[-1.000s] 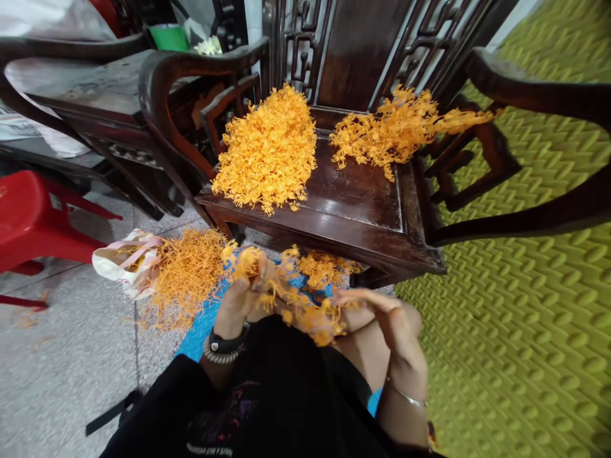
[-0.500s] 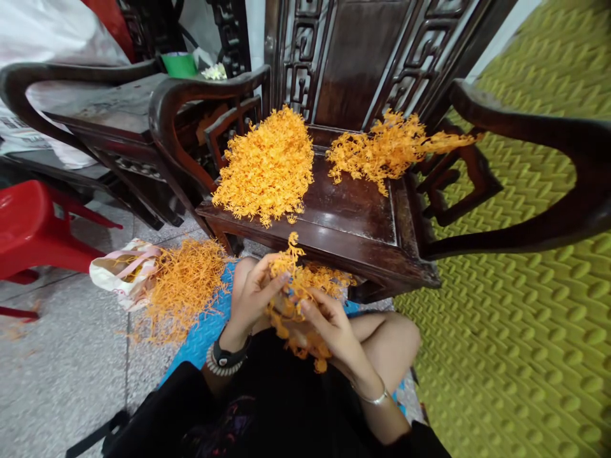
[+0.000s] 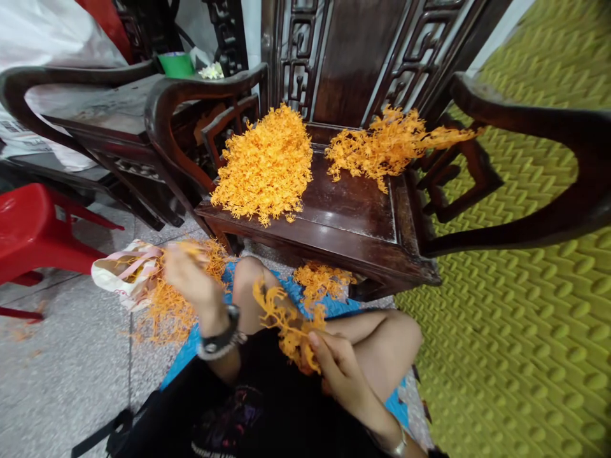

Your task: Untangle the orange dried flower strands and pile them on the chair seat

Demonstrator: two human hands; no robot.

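No wording can be read. Pale lettering on the black shirt is too blurred, as is the dark print on the white sack.

Left hand is motion-blurred, out over the loose orange strands beside the white bag (can't tell if it's gripping anything). Right hand pinches a curly orange string above the lap, free end pointing up and left. Wooden chair ahead: dense orange heap on the left of the seat, looser orange bunch on the right, its tail reaching the armrest. Smaller orange clump near the chair's front edge, down by the blue mat. Red stool far left, yellow textured mat right.
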